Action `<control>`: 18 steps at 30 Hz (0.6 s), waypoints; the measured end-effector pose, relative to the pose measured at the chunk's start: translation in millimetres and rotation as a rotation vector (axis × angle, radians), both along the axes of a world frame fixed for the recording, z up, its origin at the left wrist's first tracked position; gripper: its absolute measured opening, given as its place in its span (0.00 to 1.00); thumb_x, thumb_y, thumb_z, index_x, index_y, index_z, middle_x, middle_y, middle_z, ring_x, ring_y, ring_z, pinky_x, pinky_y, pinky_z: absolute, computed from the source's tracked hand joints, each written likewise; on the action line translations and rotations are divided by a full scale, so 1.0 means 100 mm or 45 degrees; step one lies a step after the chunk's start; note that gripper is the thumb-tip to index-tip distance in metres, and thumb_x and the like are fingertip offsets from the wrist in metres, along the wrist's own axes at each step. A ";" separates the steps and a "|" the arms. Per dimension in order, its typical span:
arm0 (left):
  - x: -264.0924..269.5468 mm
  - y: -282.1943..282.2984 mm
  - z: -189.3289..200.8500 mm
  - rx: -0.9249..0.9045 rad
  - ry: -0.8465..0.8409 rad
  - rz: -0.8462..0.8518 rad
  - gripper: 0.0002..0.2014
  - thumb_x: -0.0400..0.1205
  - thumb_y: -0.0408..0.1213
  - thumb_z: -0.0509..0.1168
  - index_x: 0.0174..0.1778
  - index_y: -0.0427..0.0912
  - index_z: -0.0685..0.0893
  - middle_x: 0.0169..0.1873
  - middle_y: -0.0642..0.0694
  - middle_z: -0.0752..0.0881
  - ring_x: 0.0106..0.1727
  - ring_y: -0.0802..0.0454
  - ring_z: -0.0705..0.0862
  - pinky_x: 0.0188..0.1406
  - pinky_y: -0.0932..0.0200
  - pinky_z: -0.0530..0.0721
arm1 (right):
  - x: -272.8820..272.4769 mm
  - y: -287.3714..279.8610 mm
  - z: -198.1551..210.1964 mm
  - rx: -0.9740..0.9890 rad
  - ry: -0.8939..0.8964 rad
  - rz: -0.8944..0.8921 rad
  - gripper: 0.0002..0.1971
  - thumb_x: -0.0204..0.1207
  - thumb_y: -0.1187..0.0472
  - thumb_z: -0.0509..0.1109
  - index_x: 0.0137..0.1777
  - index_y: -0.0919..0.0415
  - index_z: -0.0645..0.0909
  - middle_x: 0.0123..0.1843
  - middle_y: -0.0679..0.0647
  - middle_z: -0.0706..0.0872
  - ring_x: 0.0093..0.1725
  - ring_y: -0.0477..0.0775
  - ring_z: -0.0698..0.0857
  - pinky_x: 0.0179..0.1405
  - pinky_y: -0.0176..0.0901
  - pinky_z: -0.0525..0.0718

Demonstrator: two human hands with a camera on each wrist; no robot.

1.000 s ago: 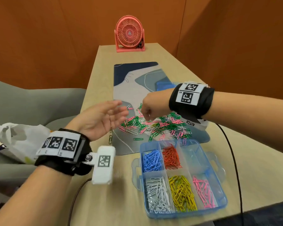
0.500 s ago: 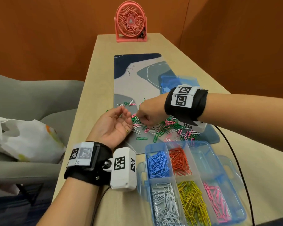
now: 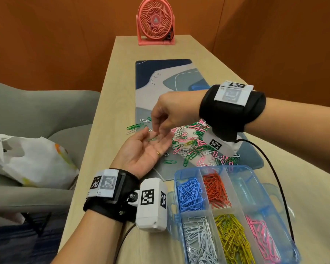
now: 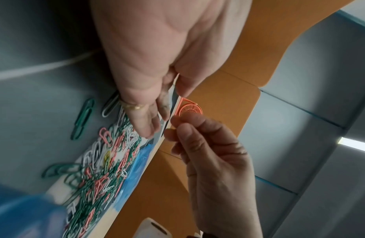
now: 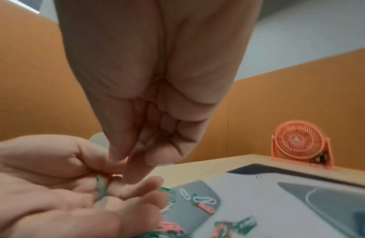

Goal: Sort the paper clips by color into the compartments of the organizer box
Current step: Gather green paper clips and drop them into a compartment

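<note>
A long, narrow wooden desk (image 3: 111,88) runs away from the hands, its left edge beside a grey armchair (image 3: 36,111) that holds a white plastic bag (image 3: 31,159). A blue-grey patterned mat (image 3: 160,82) lies under both hands. Nearest the viewer, right of the left wrist, sits the clear blue organizer box (image 3: 271,187): blue, orange, white, yellow and pink clips each fill a compartment, and one far-right compartment holds none. A loose pile of paper clips (image 3: 194,143), green, pink and white, spreads on the mat just right of the hands. The left hand (image 3: 145,149) lies palm up, fingers relaxed, cradling a green clip (image 5: 101,188). The right hand (image 3: 170,115) hangs above it, fingertips pinched together at that clip. Black-and-white square code tags mark both wristbands; no words are readable. A coral fan (image 3: 156,21) stands at the desk's far end.
</note>
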State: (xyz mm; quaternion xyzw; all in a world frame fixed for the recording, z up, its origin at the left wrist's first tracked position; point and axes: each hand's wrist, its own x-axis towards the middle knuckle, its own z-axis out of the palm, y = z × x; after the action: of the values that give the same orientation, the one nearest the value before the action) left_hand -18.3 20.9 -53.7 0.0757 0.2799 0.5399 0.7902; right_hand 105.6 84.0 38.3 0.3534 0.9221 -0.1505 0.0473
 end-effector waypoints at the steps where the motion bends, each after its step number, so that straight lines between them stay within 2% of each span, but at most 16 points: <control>1: -0.01 0.00 0.00 -0.013 -0.038 0.022 0.20 0.89 0.37 0.50 0.60 0.21 0.76 0.52 0.25 0.85 0.56 0.33 0.85 0.59 0.37 0.82 | -0.01 0.01 0.00 0.044 -0.028 0.004 0.05 0.74 0.62 0.73 0.48 0.54 0.88 0.38 0.45 0.88 0.34 0.38 0.81 0.35 0.28 0.78; 4: -0.05 0.02 0.00 -0.041 -0.031 0.100 0.17 0.88 0.33 0.51 0.60 0.22 0.77 0.53 0.27 0.84 0.60 0.35 0.82 0.60 0.39 0.78 | 0.03 0.04 -0.04 0.153 -0.134 -0.009 0.05 0.74 0.63 0.71 0.46 0.55 0.88 0.40 0.47 0.87 0.34 0.40 0.79 0.33 0.24 0.73; 8: -0.11 0.04 0.01 -0.040 0.086 0.131 0.13 0.88 0.31 0.51 0.52 0.27 0.79 0.48 0.32 0.84 0.52 0.39 0.83 0.50 0.44 0.84 | 0.07 0.05 -0.22 0.188 -0.287 -0.010 0.08 0.75 0.63 0.67 0.49 0.60 0.87 0.47 0.53 0.89 0.47 0.53 0.84 0.42 0.37 0.76; 10: -0.11 0.04 0.01 -0.046 0.116 0.135 0.13 0.87 0.32 0.52 0.51 0.29 0.79 0.48 0.33 0.84 0.51 0.40 0.83 0.49 0.46 0.81 | 0.07 0.07 -0.32 0.188 -0.333 -0.027 0.07 0.76 0.60 0.68 0.49 0.60 0.86 0.46 0.53 0.88 0.46 0.53 0.83 0.41 0.39 0.75; 12: -0.10 0.03 -0.01 -0.057 0.125 0.129 0.12 0.87 0.33 0.53 0.49 0.30 0.80 0.47 0.34 0.84 0.51 0.41 0.84 0.46 0.49 0.85 | 0.06 0.10 -0.38 0.191 -0.342 -0.057 0.08 0.76 0.56 0.70 0.49 0.60 0.86 0.46 0.53 0.87 0.43 0.51 0.79 0.40 0.39 0.74; 15: -0.08 0.03 -0.02 -0.061 0.106 0.122 0.11 0.87 0.33 0.54 0.48 0.31 0.80 0.46 0.35 0.84 0.51 0.42 0.84 0.45 0.50 0.87 | 0.04 0.12 -0.43 0.178 -0.303 -0.082 0.08 0.75 0.60 0.70 0.50 0.61 0.86 0.48 0.54 0.88 0.43 0.50 0.78 0.41 0.38 0.73; 18: -0.08 0.03 -0.01 -0.049 0.093 0.143 0.10 0.86 0.26 0.52 0.50 0.30 0.80 0.47 0.34 0.84 0.50 0.42 0.84 0.43 0.51 0.88 | 0.04 0.11 -0.43 0.144 -0.261 -0.107 0.08 0.75 0.63 0.67 0.49 0.62 0.86 0.48 0.56 0.88 0.42 0.50 0.78 0.41 0.37 0.74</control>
State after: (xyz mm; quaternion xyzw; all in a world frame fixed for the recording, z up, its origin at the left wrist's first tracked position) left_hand -26.0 23.8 -54.4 0.0643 0.3226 0.5748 0.7492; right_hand 109.2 94.9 -5.0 0.4074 0.9038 -0.0632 0.1151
